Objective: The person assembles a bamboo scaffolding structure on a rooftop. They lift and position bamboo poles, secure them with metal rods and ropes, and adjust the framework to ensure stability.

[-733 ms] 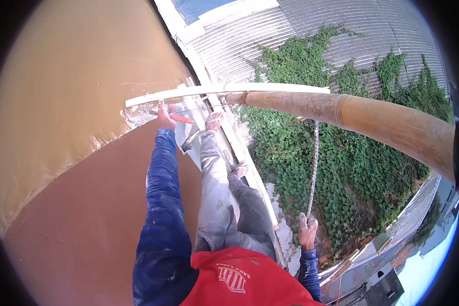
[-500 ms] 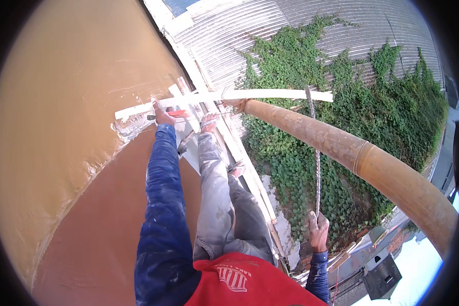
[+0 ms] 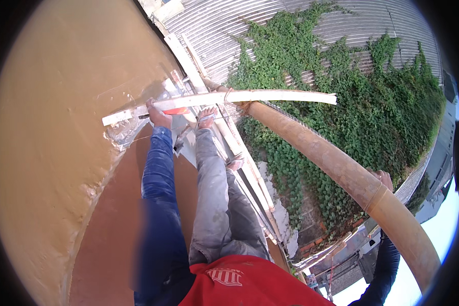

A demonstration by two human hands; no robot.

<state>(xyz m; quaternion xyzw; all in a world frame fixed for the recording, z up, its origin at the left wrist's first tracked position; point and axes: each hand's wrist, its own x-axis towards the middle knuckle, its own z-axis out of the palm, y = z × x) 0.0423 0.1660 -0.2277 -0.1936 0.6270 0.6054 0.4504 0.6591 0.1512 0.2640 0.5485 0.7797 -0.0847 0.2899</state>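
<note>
My left hand [image 3: 159, 117] is closed at the left part of a long pale wooden batten [image 3: 275, 95]. In or against that same hand is a tool with an orange part [image 3: 177, 110]; its kind is unclear. A thick bamboo pole [image 3: 316, 145] runs from the batten to the lower right, bound with wire at its near-batten end. Beyond the pole is my right hand [image 3: 382, 178], fingers curled and partly hidden. A long thin ridged grey rod [image 3: 296, 119] leads toward it, mostly covered by the pole.
My bare feet [image 3: 207, 117] stand on narrow boards [image 3: 234, 135] along a wall's edge. To the left spreads a smooth brown surface [image 3: 76, 102], with a darker reddish surface [image 3: 112, 239] below it. Right lies a corrugated roof [image 3: 357, 25] overgrown with green vines [image 3: 301, 168].
My right hand has swung up and right, beyond the bamboo pole, and the ridged rod has tilted from upright to lie along the pole. The batten has shifted slightly with my left hand.
</note>
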